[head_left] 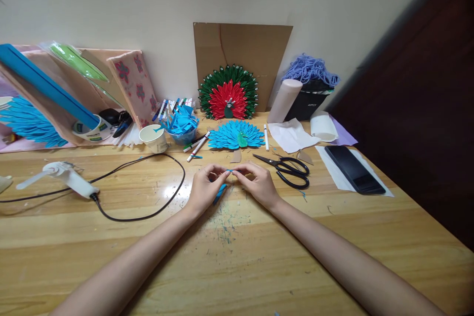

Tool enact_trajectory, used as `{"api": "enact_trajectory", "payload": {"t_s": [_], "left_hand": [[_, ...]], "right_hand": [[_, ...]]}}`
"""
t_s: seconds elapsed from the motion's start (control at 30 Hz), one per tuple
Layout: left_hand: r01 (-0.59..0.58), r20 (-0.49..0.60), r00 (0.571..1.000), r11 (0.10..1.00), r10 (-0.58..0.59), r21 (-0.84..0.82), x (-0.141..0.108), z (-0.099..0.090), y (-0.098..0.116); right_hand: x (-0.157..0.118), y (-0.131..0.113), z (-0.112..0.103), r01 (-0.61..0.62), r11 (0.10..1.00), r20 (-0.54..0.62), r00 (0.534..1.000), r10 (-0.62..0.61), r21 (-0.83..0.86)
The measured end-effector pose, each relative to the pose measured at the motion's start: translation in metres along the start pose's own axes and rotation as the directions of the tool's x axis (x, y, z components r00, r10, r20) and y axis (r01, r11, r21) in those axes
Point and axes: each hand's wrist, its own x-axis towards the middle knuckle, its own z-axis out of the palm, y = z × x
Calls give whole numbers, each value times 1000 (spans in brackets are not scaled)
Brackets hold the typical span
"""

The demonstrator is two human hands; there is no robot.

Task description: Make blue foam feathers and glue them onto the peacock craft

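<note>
Thumb to finger, my left hand (206, 186) and my right hand (258, 184) pinch a tiny blue piece (229, 171) between them over the middle of the wooden table (166, 266). Under my left hand lies a blue strip (219, 194), partly covered by the fingers. Just beyond the hands is a fan-shaped blue decoration (225, 134) with a green bird shape (242, 139) at its front. Black-handled scissors (292, 170) lie to the right of my right hand, blades pointing left.
A glue gun (74, 181) with a looping black cable lies at left. Behind stand a paper cup (155, 143), a tub of blue pieces (182, 134), a red and green fan (228, 94) and cardboard (255, 44). A phone (353, 169) rests at right.
</note>
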Motion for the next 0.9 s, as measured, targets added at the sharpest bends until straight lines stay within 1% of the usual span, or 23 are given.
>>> {"api": "enact_trajectory", "payload": {"t_s": [0.23, 0.33, 0.47, 0.63, 0.73, 0.9], "left_hand": [[-28, 16, 999, 1000, 27, 11, -1, -1, 2], [-38, 7, 999, 999, 38, 35, -1, -1, 2], [-41, -7, 999, 998, 41, 42, -1, 1, -1], [-56, -36, 998, 997, 58, 49, -1, 2, -4], [-65, -49, 997, 997, 67, 45, -1, 1, -3], [-59, -93, 994, 996, 65, 59, 1, 0, -1]], "right_hand": [[1, -1, 0, 17, 1000, 15, 1000, -17, -20], [0, -1, 0, 8, 1000, 13, 1000, -7, -30], [0, 0, 1, -38, 999, -15, 999, 38, -18], [0, 1, 1, -120, 992, -39, 992, 121, 36], [1, 2, 0, -141, 989, -62, 988, 144, 48], [2, 5, -1, -163, 985, -133, 977, 169, 52]]}}
